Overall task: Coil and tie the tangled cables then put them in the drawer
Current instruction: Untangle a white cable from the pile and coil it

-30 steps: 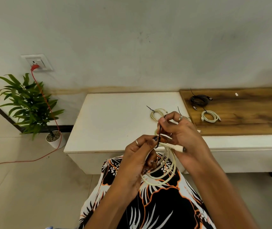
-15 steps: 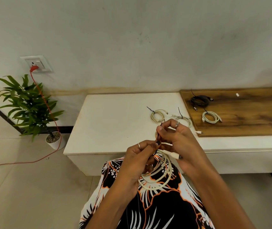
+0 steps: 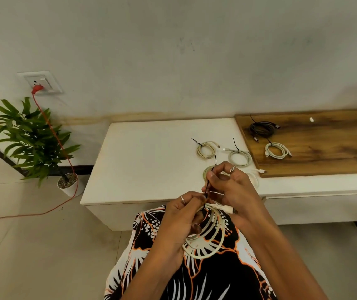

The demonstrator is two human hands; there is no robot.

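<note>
Both-hand grip: coiled cable (image 3: 205, 239), tie (image 3: 209, 179) upright

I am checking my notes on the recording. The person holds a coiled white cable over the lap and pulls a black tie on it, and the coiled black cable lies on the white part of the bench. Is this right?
One detail is wrong. In the head view the coiled black cable lies on the wooden board, not on the white part of the bench. The rest holds: both hands, left and right, work the black tie on the coiled white cable over the lap.

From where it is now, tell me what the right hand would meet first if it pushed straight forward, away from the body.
Likely the cream coiled cable lying on the white table just beyond the right hand; depth is unclear, so the hand might pass above it.
</note>
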